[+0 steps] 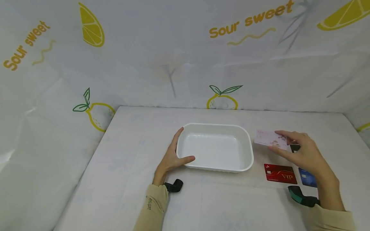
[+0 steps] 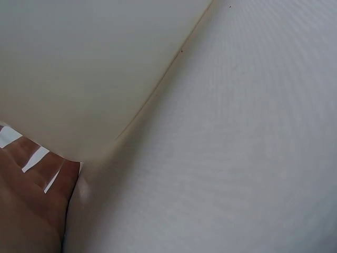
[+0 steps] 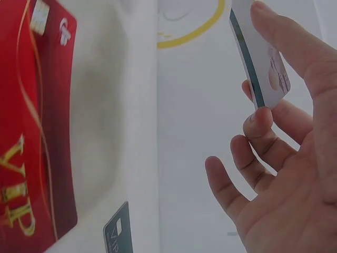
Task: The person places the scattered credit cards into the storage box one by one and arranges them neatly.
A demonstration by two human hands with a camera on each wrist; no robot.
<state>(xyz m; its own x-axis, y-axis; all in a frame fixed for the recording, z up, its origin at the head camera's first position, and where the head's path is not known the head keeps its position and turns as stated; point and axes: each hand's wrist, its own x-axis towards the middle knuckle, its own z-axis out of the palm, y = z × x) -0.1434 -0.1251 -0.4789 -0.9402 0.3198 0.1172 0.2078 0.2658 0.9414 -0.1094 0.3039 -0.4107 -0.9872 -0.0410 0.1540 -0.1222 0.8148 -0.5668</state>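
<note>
A white rectangular tray sits on the table, with no contents visible inside. At its left end my left hand grips it, thumb over the front left rim and fingers along the outer side. The left wrist view shows those fingers against the tray wall. Beyond the tray's right end, my right hand pinches a pale pink card between thumb and fingers. In the right wrist view the card is raised and tilted, a dark stripe along its back.
Below the right hand lie a red VIP card, a blue card partly covered by the wrist, and a dark card mostly hidden behind the hand. A lemon-print sheet hangs behind the white table.
</note>
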